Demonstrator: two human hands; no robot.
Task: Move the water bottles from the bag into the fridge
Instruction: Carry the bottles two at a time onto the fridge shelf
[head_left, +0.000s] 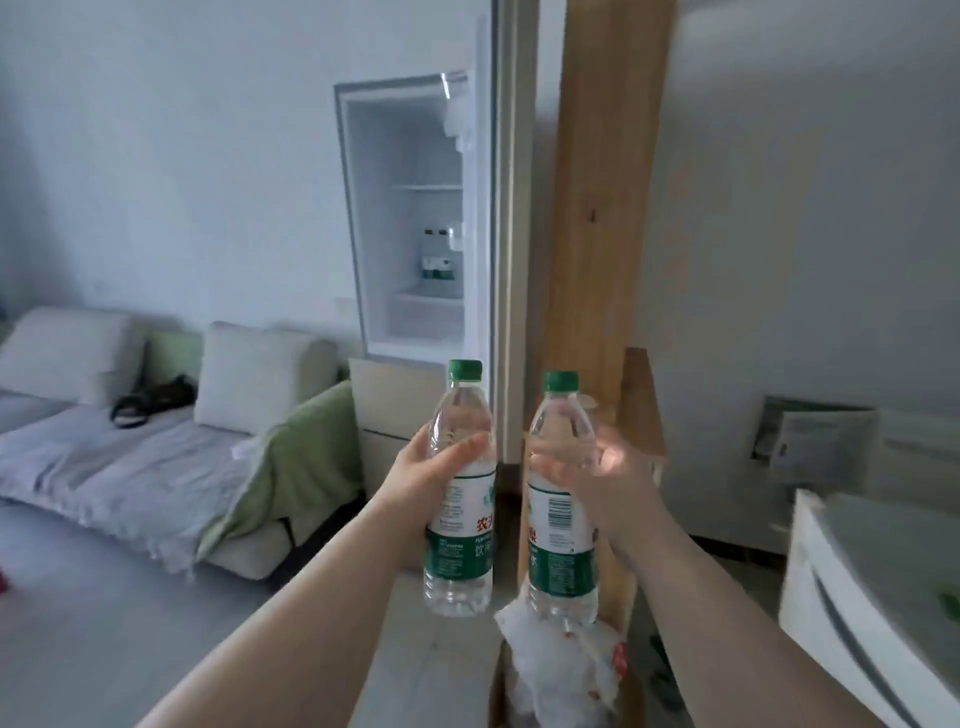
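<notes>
We are in a pale-walled room with a sofa (104, 467) on the left. The fridge (363, 218) stands open at the far middle, and two bottles (436, 260) are already upright on one of its shelves. Near us, our left hand (431, 467) is wrapped round the upper body of the left bottle (462, 519), and our right hand (608, 467) grips the right bottle (561, 530) at about the same height. Both bottles are upright and capped, side by side but apart. The white bag (561, 670) lies crumpled low and near, under the right bottle's base; we cannot tell whether they touch.

We judge the carry to the fridge lies ahead. The wooden post (597, 208) stands just right of the opening, so the right bottle could knock it. Setting both in together could topple the two standing there. Both grips sit high on smooth plastic, so a bottle could slip.
</notes>
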